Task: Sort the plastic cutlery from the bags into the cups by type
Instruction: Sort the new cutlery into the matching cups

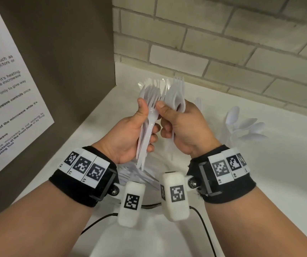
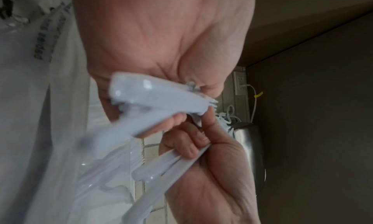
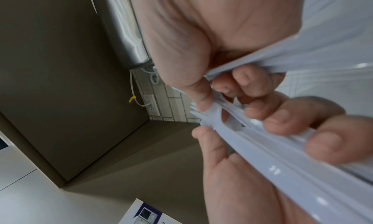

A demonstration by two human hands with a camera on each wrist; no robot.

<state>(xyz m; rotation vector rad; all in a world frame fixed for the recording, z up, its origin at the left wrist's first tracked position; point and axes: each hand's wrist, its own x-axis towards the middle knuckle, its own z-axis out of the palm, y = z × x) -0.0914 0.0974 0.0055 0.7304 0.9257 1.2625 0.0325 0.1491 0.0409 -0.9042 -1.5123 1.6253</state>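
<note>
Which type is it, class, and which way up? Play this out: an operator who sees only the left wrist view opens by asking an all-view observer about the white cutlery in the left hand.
Observer: The head view shows that the left hand has its grip on a bundle of forks, tines pointing up and away from the person.
Operator: My picture ends at the right hand. What lies beyond it?
Observer: Past the right hand, which holds white cutlery of its own, white spoons fan out with their bowls up. What holds them I cannot tell.
</note>
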